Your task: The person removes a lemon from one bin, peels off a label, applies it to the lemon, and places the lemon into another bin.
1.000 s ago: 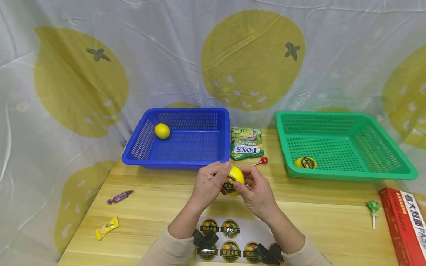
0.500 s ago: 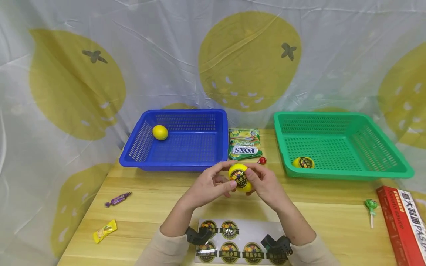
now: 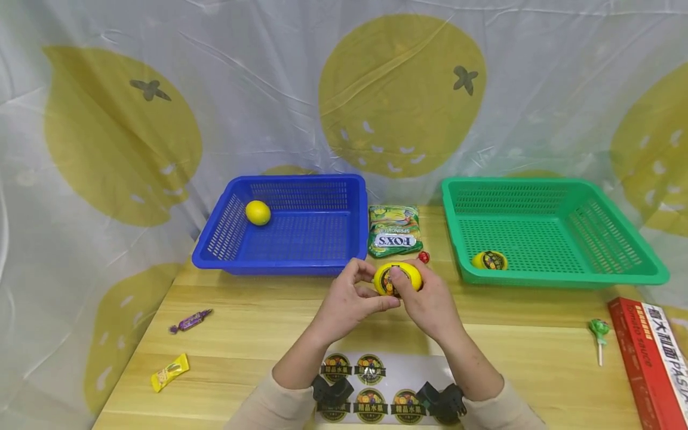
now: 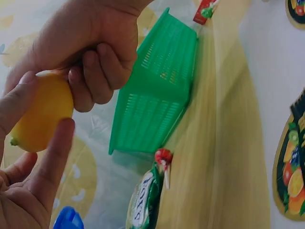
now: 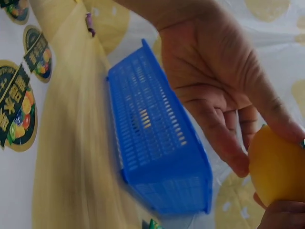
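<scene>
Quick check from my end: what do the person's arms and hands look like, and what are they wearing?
Both sleeves are plain pale beige and end partway along the forearms. A small, angular black device shows near each cuff. The left hand and right hand are ungloved; I see no rings or cables.

Pale creased curtain (image 3: 258, 77) with large yellow fruit prints (image 3: 403, 89); light wooden tabletop (image 3: 258, 310)

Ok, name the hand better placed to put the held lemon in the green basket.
Right, most likely: the right hand has its thumb across the lemon, and the green basket is on the right; the left hand holds the lemon's left end.
</scene>
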A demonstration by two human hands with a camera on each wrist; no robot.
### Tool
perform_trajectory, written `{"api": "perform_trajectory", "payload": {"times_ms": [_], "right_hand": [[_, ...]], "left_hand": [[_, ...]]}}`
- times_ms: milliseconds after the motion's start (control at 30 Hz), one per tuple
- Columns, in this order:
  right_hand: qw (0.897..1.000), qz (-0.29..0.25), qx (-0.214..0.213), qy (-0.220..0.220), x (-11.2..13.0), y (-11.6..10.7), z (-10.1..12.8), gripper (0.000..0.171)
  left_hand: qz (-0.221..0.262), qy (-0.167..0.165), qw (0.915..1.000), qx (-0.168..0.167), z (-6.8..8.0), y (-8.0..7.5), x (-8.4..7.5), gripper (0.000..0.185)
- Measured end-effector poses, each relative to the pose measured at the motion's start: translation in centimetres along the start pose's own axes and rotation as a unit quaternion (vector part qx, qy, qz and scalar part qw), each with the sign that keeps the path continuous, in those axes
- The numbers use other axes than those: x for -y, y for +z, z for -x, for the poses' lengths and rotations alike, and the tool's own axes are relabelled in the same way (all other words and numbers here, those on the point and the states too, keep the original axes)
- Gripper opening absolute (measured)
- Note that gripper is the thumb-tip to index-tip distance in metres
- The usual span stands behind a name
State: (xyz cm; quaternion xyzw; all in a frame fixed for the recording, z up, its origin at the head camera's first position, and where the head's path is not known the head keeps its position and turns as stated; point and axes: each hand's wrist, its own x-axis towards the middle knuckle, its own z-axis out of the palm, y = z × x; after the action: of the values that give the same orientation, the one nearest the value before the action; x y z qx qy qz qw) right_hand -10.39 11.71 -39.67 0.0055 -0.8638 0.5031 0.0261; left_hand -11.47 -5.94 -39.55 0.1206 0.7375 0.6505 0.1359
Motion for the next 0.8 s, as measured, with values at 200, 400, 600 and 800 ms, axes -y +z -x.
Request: {"api": "perform_trajectory", "payload": {"times_ms": [200,400,600,800], "right_hand": [[0.995,0.054,-0.044,-0.073,-0.28,0.20,0.09,0.036],[0.993,0.077,-0.053,-0.075,-0.44,0.27,0.17,0.043],[0.999,0.038,-0.022,0.006,-0.49,0.13,0.34,0.059],[0.999,0.033,-0.005,0.007,-0.36,0.28,0.28,0.057]], "left_hand": [[-0.082,0.082,0.9932,0.013,0.13,-0.44,-0.35,0.067],[-0.111,0.127,0.9853,0.031,0.10,-0.70,-0.29,0.057],[-0.111,0.110,0.9873,0.030,-0.01,-0.68,-0.08,0.059],[-0.121,0.114,0.9859,0.022,-0.04,-0.66,0.10,0.060]]}}
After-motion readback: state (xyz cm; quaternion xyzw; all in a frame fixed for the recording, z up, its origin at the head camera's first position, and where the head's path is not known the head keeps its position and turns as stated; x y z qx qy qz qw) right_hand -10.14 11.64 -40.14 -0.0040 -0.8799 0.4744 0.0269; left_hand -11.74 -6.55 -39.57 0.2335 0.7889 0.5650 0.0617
